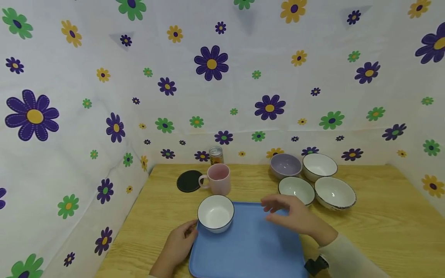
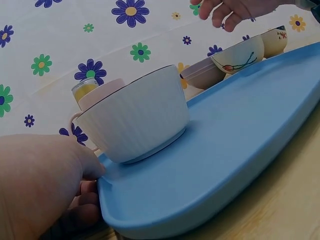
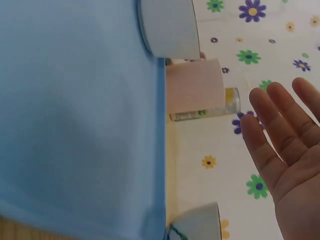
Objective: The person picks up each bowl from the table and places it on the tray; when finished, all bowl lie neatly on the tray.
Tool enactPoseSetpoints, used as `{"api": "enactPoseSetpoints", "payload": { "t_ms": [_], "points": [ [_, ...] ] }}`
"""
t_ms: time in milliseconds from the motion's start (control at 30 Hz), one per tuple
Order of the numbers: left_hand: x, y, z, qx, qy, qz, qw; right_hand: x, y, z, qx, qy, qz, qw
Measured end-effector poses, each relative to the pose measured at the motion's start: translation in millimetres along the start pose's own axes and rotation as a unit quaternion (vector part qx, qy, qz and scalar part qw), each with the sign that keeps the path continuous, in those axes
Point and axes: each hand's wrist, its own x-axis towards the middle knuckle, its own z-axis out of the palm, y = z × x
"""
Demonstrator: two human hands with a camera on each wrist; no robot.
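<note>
A blue tray (image 1: 248,247), topped by a white bowl (image 1: 216,214), is pinched at its left edge by the left hand (image 1: 179,242); the right hand (image 1: 293,215) is held spread above.

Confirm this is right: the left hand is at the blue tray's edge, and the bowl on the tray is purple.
Wrong on colour: the bowl on the blue tray is white, as the head view shows. The left hand is at the tray's edge.
</note>
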Motion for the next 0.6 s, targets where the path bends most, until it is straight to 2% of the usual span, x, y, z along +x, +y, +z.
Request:
{"api": "enactPoseSetpoints", "payload": {
  "t_ms": [167, 400, 600],
  "points": [
    [-1.0, -0.2, 0.6, 0.001, 0.004, 0.001, 1.0000, -11.1, -1, -12, -0.010, 0.041, -0.043, 0.9982],
    [-2.2, -0.2, 3.4, 0.000, 0.009, -0.003, 1.0000, -33.1, 0, -31, 0.000, 0.057, -0.036, 0.9977],
    [-0.1, 0.6, 1.8, 0.004, 0.008, -0.002, 1.0000, -49.5, 0, -52, 0.003, 0.083, -0.056, 0.9950]
  ]
}}
